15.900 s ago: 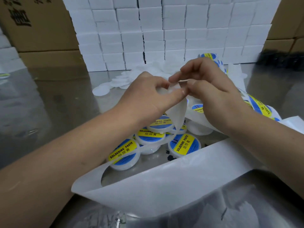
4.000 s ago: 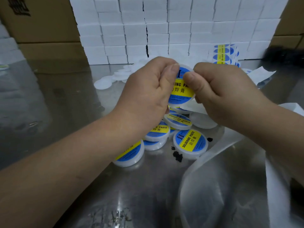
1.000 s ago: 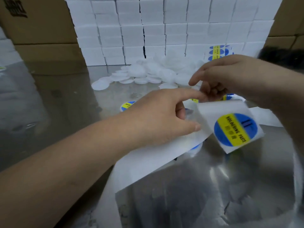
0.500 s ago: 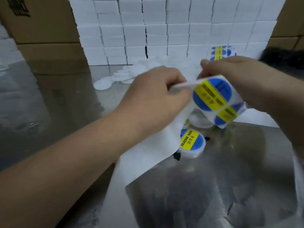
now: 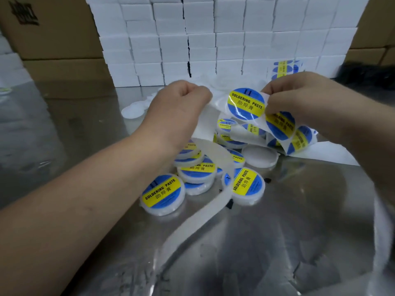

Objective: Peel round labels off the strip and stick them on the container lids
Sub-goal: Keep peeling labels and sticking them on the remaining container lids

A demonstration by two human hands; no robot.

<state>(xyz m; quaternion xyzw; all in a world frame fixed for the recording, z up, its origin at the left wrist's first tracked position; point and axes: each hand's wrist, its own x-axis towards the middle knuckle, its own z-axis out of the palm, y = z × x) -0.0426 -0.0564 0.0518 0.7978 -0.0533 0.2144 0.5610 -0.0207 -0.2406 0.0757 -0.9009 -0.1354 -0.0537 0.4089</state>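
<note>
My left hand (image 5: 179,107) grips the white backing strip (image 5: 210,201), whose empty tail loops down across the steel table. My right hand (image 5: 299,99) pinches the right edge of a round blue-and-yellow "SOLDERING PASTE" label (image 5: 245,104) that is partly lifted from the strip. More labels (image 5: 280,127) hang on the strip below my right hand. Several labelled white containers (image 5: 162,194) lie in a loose pile under my hands. One bare white lid (image 5: 259,155) sits at the right of the pile.
A wall of stacked white boxes (image 5: 213,39) stands at the back, with cardboard cartons (image 5: 53,39) to its left and right. Loose white lids (image 5: 133,110) lie before the boxes. A label roll (image 5: 283,68) stands at the back right. The steel table (image 5: 277,242) reflects light.
Both hands rose slightly and spread apart. The top label has come further off the backing between them. The strip's empty tail now loops lower, uncovering the pile of labelled containers.
</note>
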